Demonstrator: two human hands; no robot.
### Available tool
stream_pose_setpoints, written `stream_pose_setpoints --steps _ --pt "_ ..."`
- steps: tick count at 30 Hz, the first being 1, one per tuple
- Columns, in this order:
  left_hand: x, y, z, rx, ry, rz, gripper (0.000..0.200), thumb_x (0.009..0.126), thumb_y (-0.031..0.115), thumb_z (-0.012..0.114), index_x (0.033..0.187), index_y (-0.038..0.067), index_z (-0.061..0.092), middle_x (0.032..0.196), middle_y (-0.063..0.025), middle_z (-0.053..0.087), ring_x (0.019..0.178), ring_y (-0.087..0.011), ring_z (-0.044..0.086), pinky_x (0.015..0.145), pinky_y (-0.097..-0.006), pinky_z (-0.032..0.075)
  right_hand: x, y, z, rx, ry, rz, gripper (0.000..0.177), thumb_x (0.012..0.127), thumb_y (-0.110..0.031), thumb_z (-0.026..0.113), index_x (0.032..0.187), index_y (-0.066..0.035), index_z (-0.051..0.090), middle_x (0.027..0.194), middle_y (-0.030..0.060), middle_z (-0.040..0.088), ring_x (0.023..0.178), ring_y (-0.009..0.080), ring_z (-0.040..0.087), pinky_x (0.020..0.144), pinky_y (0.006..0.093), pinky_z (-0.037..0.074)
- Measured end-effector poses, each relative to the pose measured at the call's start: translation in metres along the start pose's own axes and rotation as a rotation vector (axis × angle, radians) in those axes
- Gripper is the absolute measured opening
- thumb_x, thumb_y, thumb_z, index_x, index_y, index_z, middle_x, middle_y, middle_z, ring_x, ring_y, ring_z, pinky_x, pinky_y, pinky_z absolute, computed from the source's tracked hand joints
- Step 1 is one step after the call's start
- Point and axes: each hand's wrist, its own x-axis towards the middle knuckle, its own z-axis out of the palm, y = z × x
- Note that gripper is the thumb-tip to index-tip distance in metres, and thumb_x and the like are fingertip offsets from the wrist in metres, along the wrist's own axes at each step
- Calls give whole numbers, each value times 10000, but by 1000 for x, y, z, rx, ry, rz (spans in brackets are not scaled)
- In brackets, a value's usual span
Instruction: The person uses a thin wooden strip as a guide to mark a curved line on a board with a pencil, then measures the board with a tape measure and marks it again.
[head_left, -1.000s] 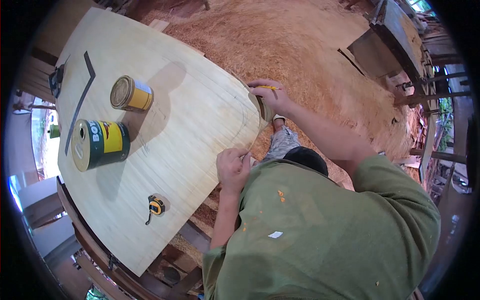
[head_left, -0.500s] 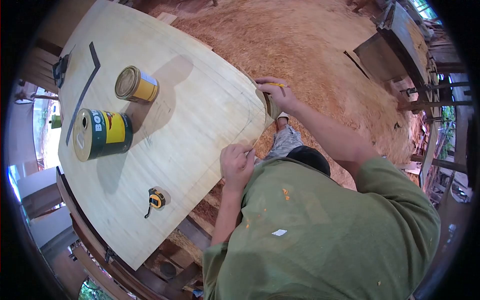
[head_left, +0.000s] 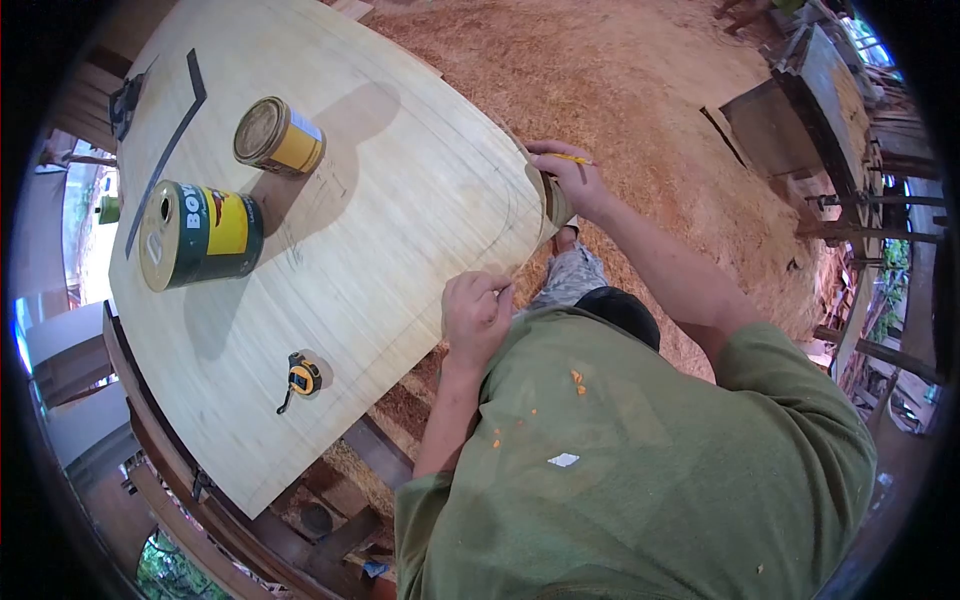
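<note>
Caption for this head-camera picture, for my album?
Right hand with pencil and curled left hand at a plywood sheet's curved edge, green tin and yellow tin on it.

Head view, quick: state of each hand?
Left hand: curled shut at the near edge of the plywood board; nothing seen in it.
Right hand: shut on a yellow pencil at the board's curved edge.

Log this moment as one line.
right hand: gripping pencil at plywood sheet edge | left hand: curled on near edge | on sheet: green can, yellow can, tape measure
</note>
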Motion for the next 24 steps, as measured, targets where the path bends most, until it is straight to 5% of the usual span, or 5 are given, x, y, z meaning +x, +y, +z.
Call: stream_pose_setpoints --steps 24 --pt "3 1 -4 -27 12 -6 187 761 4 788 715 38 610 864 -68 718 804 -276 655 745 -405 485 4 0 0 -5 45 72 416 921 -161 635 1286 35 663 1180 127 716 1088 192 665 982 311 503"
